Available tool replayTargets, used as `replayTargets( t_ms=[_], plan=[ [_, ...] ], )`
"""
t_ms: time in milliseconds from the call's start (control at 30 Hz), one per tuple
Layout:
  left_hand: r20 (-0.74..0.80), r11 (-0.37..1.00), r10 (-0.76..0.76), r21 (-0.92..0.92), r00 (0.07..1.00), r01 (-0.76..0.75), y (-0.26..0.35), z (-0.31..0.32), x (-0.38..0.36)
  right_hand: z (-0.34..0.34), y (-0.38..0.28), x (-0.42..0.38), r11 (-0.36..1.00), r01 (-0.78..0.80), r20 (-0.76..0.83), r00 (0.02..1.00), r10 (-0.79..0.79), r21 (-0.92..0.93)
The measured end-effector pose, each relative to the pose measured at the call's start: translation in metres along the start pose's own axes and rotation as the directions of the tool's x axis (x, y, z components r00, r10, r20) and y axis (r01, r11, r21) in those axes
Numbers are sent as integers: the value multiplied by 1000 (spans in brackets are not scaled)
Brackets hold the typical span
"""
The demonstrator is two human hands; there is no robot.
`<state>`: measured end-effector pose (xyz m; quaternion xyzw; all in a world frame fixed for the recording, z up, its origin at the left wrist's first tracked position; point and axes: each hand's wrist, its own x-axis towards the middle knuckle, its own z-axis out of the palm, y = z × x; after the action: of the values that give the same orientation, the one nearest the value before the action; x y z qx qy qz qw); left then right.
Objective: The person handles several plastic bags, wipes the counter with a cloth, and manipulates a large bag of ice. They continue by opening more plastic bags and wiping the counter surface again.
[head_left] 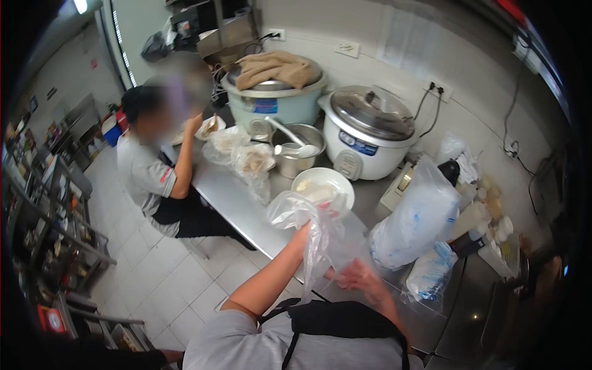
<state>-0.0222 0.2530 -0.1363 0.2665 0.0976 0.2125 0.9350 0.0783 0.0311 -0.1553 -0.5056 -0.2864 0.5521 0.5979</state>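
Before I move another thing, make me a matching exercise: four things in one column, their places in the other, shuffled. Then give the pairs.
Things
1. Brown cloth
2. Long-handled white utensil
3. Clear plastic bag
4. White bowl

Places
A. At the left hand of the person wearing the camera
B. On the metal table, just in front of the white cooker
C. On top of the pale green cooker
D. At the mouth of the metal pot

Pairs: 1-C, 2-D, 3-A, 4-B
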Motion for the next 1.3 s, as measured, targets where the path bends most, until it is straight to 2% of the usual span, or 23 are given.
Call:
replayTargets(
  t_ms=[33, 133, 233, 333, 433, 533, 567, 633, 733, 833, 933, 967, 1000, 1067, 1100, 1167, 1200, 1233, 1300],
  plan=[
    [-69, 999, 30, 24, 997, -28, 5, 11, 2, 10, 2, 3, 994, -79, 76, 994, 73, 76],
    [14, 988, 147, 34, 989, -147, 8, 30, 17, 19, 6, 23, 945, -172, 260, 961, 98, 277],
    [71, 981, 133, -153, 988, -121, 12, 40, 32, 30, -9, 33, 930, -134, 233, 971, 54, 343],
    [37, 979, 187, -89, 982, -183, 12, 40, 34, 30, -23, 39, 855, -183, 299, 954, 34, 485],
    [62, 968, 221, -133, 973, -212, 18, 42, 36, 22, -32, 49, 866, -115, 249, 968, -12, 486],
    [7, 947, 317, -50, 948, -316, 34, 64, 34, 24, -49, 52, 934, 46, 121, 988, -94, 356],
    [-36, 949, 314, 44, 949, -312, 37, 60, 36, 26, -54, 52, 940, 48, 87, 993, -82, 338],
    [-55, 978, 207, 37, 977, -205, 32, 48, 34, 31, -60, 53, 953, 49, 25, 998, -59, 299],
    [-30, 997, 71, 16, 997, -71, 12, 29, 14, 24, -52, 59, 780, -170, 252, 968, 17, 603],
    [88, 997, 55, 40, 995, -59, -6, 17, -17, 34, -47, 60, 676, -33, -12, 998, 63, 736],
    [204, 992, 78, 82, 976, -96, 6, 15, -24, 29, -33, 60, 687, -160, 11, 976, 216, 708],
    [227, 990, 93, 83, 969, -115, 8, 13, -23, 21, -22, 59, 623, -272, 273, 957, 97, 733],
    [252, 986, 111, 95, 961, -138, 10, 10, -24, 11, -13, 59, 566, -406, 516, 856, -40, 718],
    [287, 971, 168, 118, 943, -209, 15, 4, -28, 6, -2, 68, 503, -558, 712, 678, -181, 660],
    [297, 961, 201, 125, 933, -247, 16, 0, -30, 12, -9, 67, 492, -563, 708, 685, -172, 664],
    [308, 953, 240, 109, 921, -284, 19, -16, -27, 14, -11, 67, 613, -464, 568, 822, 29, 639],
    [307, 952, 250, 96, 918, -291, 21, -26, -22, 9, -10, 63, 735, -378, 369, 911, 185, 563],
    [292, 972, 208, 49, 934, -232, 22, -45, -15, 4, -10, 59, 837, -312, 121, 950, 289, 450],
    [295, 859, 291, 337, 910, -384, 28, -74, -11, 9, -22, 60, 856, -183, -108, 958, 266, 484]
  ],
)
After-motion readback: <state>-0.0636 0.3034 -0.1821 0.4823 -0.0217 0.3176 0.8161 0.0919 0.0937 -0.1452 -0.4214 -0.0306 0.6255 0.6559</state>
